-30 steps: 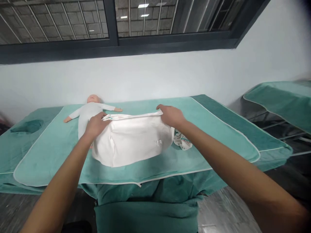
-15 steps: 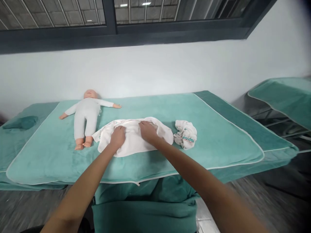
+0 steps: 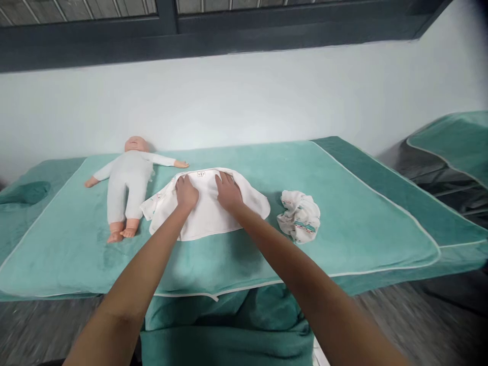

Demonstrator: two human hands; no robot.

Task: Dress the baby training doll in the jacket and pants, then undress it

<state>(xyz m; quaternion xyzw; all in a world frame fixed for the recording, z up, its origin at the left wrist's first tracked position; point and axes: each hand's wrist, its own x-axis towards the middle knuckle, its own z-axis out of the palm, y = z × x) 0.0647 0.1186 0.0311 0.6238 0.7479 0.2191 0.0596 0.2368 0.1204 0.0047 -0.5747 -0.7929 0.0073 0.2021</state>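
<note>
A white baby shirt (image 3: 206,216) lies spread on the green bed cover, its small label showing at the top edge and a patterned sleeve at its left. My left hand (image 3: 186,193) rests on the left part of the cloth, fingers stretched toward the collar. On the other side of the label, my right hand (image 3: 229,193) lies on the shirt with its fingers extended and slightly apart. To the left, a baby doll (image 3: 129,173) in a white suit lies on its back, arms spread. A crumpled white printed cloth (image 3: 300,217) sits right of the shirt.
The bed with its green cover (image 3: 366,223) stands against a white wall (image 3: 244,101) below a dark window frame (image 3: 95,43). A second green-covered bed or chair (image 3: 457,142) is at the right. Green fabric (image 3: 229,340) hangs at the near edge, by my body.
Both hands have moved up the shirt toward its collar, and their fingers have straightened. The shirt now lies flatter, with its neck label uncovered. My view has tilted down slightly.
</note>
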